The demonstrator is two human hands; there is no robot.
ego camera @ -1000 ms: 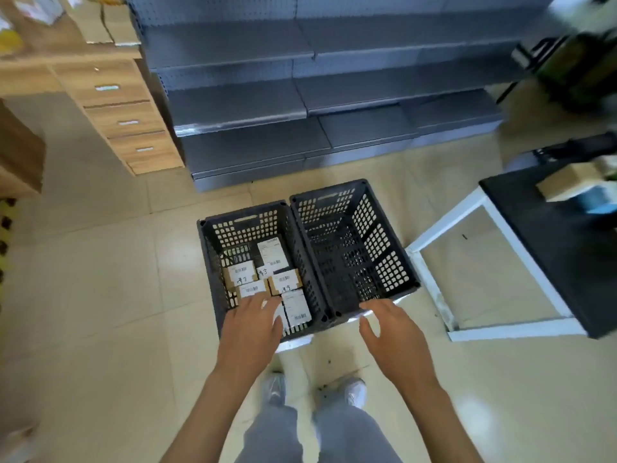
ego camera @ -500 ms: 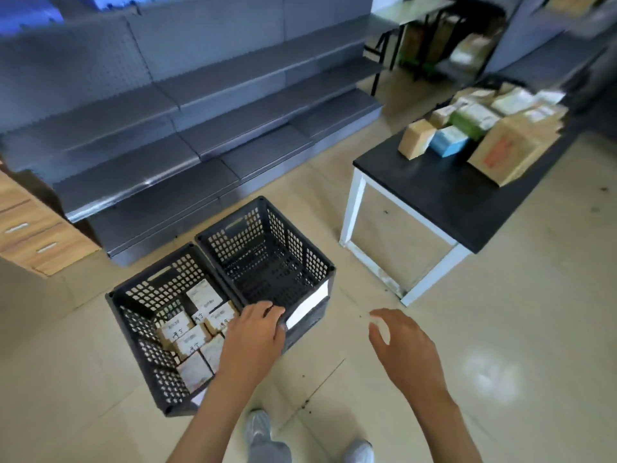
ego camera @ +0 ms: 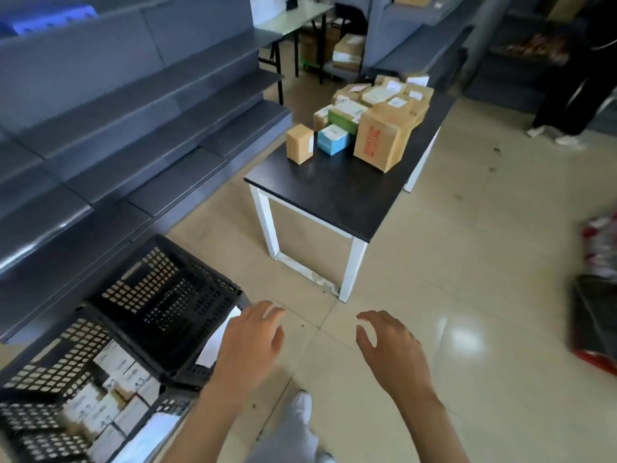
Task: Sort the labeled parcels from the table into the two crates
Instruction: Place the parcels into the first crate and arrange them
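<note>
Two black plastic crates stand side by side on the floor at the lower left. The nearer crate (ego camera: 36,379) holds several small labeled parcels (ego camera: 110,396); the farther crate (ego camera: 160,259) looks empty inside. A black-topped table (ego camera: 337,192) with white legs carries a pile of parcels: a small brown box (ego camera: 299,143), a blue box (ego camera: 333,139), a large brown carton (ego camera: 384,138) and several more behind. My left hand (ego camera: 248,342) hovers just right of the crates, fingers relaxed, holding nothing. My right hand (ego camera: 390,345) is over bare floor, fingers loosely spread, empty.
Grey metal shelving (ego camera: 117,135) runs along the left. Another person's legs (ego camera: 567,105) stand at the far right. A red and black object (ego camera: 597,315) lies on the floor at the right edge. More boxes (ego camera: 347,51) sit under a far table.
The view has swung right from the crates toward the table. Both hands have lifted away from the crate rims and now hover over the floor, empty.
</note>
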